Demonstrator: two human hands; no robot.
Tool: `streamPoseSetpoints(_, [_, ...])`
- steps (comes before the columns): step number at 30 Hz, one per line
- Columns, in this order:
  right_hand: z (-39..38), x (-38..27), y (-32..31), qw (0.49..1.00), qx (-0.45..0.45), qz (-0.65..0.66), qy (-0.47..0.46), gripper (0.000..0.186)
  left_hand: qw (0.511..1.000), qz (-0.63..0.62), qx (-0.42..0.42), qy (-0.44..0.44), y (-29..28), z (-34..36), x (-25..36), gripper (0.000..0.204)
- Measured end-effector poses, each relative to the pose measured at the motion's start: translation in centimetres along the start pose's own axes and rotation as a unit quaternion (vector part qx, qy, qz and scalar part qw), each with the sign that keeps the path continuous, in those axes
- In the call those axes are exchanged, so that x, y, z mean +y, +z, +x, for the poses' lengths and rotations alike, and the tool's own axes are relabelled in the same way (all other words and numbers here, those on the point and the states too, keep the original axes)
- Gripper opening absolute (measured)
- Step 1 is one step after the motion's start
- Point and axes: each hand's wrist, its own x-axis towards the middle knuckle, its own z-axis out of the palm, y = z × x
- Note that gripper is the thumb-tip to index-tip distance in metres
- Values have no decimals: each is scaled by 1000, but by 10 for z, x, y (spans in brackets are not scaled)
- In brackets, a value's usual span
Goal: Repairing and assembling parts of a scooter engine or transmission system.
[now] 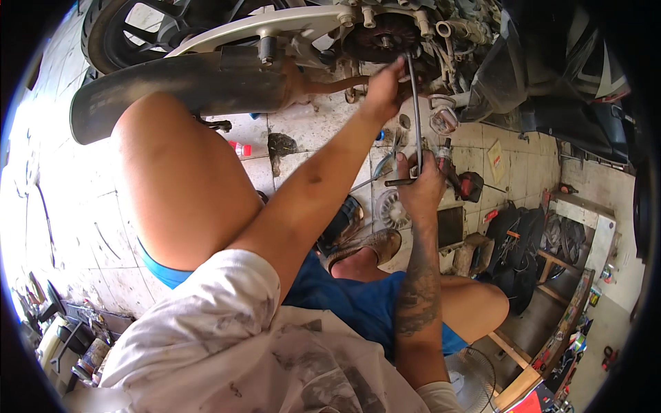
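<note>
A long T-handle wrench (416,110) runs from my lap side up to the exposed engine housing (382,40) of a motorcycle lying across the far side. My right hand (422,184) is wrapped around its crossbar end, with one bar end poking out to the left. Close to the wrench's far tip, my left hand (384,91) is closed about the shaft; some of its fingers are hidden behind the metal. The tip meets the lower edge of the round, dark opening in the housing. What it sits on is too small to make out.
A black exhaust muffler (179,86) and rear wheel (110,34) are at far left. On the tiled floor lie a finned round part (392,208), pliers (385,164), a red-and-black power tool (470,186) and a red-capped bottle (241,149). A wooden frame (564,323) stands right.
</note>
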Motion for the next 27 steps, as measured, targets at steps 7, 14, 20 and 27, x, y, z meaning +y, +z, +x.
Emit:
streamPoseSetpoints(7, [-3,22,-2,995,-86,-19,46,30,990,65,-40,-121,6,-144,-71,14])
streamPoseSetpoints(14, [-7,43,12,983,-73,143,90,40,980,127,122,-87,27,-148,-73,15])
streamPoseSetpoints(20, [-5,52,6,963,-122,242,-2,29,947,229,212,-71,42,-147,-72,17])
streamPoseSetpoints(27, [-7,58,11,943,-92,315,50,30,899,348,259,-63,54,-143,-82,19])
